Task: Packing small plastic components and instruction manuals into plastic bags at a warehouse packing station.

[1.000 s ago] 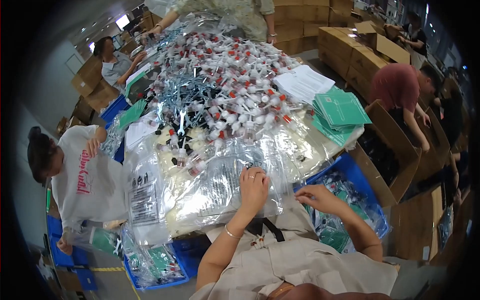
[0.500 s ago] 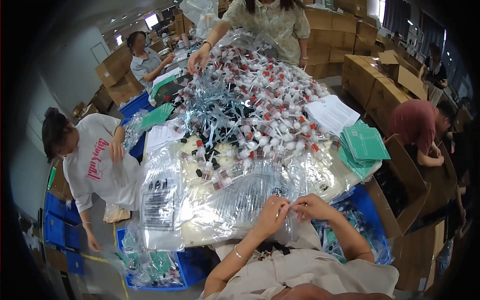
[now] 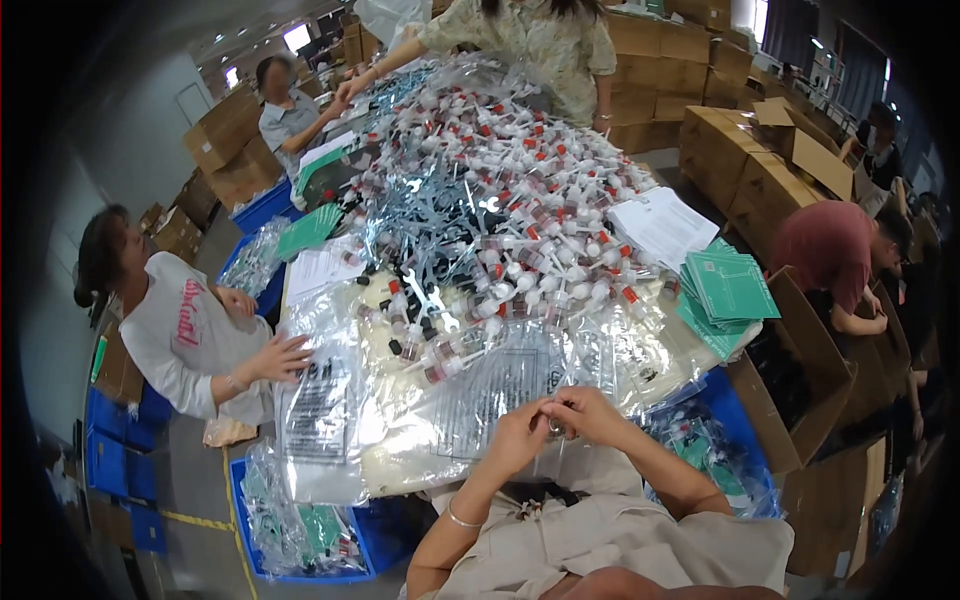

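At the near table edge, my left hand (image 3: 519, 437) and my right hand (image 3: 590, 414) meet, fingers pinched together. Between and below them hangs a clear plastic bag (image 3: 549, 462), held at its upper edge; its contents are hard to make out. Just beyond my hands lie flat clear printed bags (image 3: 490, 400). Farther off rises a large heap of small bottles (image 3: 560, 230) with white nozzles and red or black caps. Flat metal wrenches (image 3: 420, 215) are piled on its left side, some lying loose (image 3: 432, 305) nearer to me.
Green booklets (image 3: 735, 290) and white sheets (image 3: 665, 228) lie on the right. Blue bins of filled bags stand below left (image 3: 300, 530) and right (image 3: 715, 440). A co-worker's hand (image 3: 280, 357) rests on bags at left. Another co-worker (image 3: 530, 45) stands across the table. Cartons (image 3: 800, 370) stand at right.
My hands have drawn closer together and shifted slightly left. The left co-worker's hand has come up onto the bags. The far co-worker's arm has moved from the wrenches toward the person at back left.
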The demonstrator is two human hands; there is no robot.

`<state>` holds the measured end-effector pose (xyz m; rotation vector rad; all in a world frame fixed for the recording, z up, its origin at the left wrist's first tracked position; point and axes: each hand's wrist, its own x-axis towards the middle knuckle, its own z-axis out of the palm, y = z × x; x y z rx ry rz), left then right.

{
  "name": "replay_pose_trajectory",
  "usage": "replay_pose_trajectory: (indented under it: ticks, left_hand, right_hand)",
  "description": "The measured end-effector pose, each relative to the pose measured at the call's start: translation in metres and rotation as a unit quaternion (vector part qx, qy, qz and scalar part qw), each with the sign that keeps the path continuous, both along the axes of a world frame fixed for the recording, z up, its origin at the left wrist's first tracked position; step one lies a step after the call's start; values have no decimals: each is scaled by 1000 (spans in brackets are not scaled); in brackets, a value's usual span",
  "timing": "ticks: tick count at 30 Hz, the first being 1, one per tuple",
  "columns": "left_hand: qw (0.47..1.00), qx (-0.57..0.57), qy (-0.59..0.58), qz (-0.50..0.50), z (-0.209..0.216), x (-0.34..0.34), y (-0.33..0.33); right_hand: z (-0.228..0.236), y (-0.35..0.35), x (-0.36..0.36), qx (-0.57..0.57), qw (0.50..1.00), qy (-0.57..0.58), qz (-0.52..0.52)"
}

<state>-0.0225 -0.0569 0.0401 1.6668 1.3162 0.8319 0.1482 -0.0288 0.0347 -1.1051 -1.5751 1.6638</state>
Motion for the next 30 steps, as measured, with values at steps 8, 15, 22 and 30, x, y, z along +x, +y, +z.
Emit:
replay_pose_trajectory:
  ticks: [8,15,22,30]
  left_hand:
    - [996,78,28,15,-25,1,10]
    - [988,106,39,105,-31,-7,16]
    - [982,186,-37,2,-15,-3,11]
    - [975,135,165,64,9,-34,17]
  right_hand:
    - [-7,-6,-11,130,989,-60,-45]
    - [-3,-20,-11,203,978,-52,-22]
    - [-4,-14,-12,22,995,49,-79]
    - [-15,-13,40,102,982,-105,-123]
